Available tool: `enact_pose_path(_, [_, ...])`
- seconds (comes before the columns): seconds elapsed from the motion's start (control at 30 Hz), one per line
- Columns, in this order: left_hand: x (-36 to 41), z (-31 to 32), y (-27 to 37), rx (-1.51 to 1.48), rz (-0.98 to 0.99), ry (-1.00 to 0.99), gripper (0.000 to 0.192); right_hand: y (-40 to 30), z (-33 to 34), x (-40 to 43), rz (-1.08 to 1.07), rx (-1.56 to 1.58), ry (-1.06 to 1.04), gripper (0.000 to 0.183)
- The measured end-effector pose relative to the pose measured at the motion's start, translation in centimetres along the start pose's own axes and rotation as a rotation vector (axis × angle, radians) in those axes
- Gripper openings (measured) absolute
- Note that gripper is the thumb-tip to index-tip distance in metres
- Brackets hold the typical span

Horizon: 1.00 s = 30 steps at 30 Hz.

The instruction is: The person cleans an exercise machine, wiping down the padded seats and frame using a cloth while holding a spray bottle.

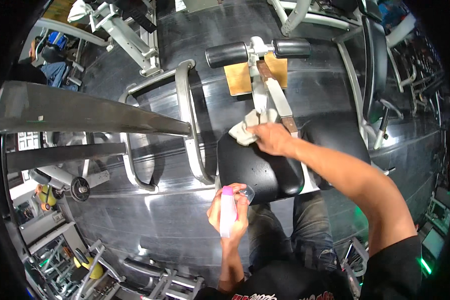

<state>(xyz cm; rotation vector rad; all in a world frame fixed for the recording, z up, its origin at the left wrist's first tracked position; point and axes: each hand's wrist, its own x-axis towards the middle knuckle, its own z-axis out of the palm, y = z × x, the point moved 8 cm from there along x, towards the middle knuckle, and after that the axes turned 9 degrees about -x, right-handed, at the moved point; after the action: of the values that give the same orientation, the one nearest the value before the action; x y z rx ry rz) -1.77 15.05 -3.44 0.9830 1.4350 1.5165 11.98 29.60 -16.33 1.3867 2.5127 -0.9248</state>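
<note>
My right hand (272, 138) grips a crumpled off-white cloth (246, 129) at the far edge of a black padded seat (243, 168). The cloth lies against the seat and reaches up to the pale metal frame behind it. Nearer to me, my left hand (228, 215) is closed around a spray bottle with a pink and white head (228, 210). Part of its clear body shows beside the fingers, close to the seat's left front edge. A second black pad (333, 150) lies to the right, partly behind my right forearm.
Two black foam rollers (227, 54) and wooden-coloured plates (238, 78) sit at the machine's far end. To the left stands a metal frame with long bars (90, 108). A tall black backrest (375, 67) rises at right. A seated person (54, 73) is at upper left.
</note>
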Motion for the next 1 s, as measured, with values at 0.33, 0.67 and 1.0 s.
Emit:
enact_pose_path(0.33, [-0.8,-1.7,0.0,0.054,0.082,-0.055,0.018,4.8,-2.3,1.4,0.201,0.318,0.411,0.039])
enact_pose_path(0.67, [-1.7,-2.1,0.0,0.075,0.131,0.009,0.017,-0.4,0.7,0.5,-0.299,0.038,0.198,0.038])
enact_pose_path(1.0, [-2.5,-2.6,-0.8,0.128,0.154,0.052,0.02,9.5,0.3,-1.8,0.126,0.274,0.27,0.037])
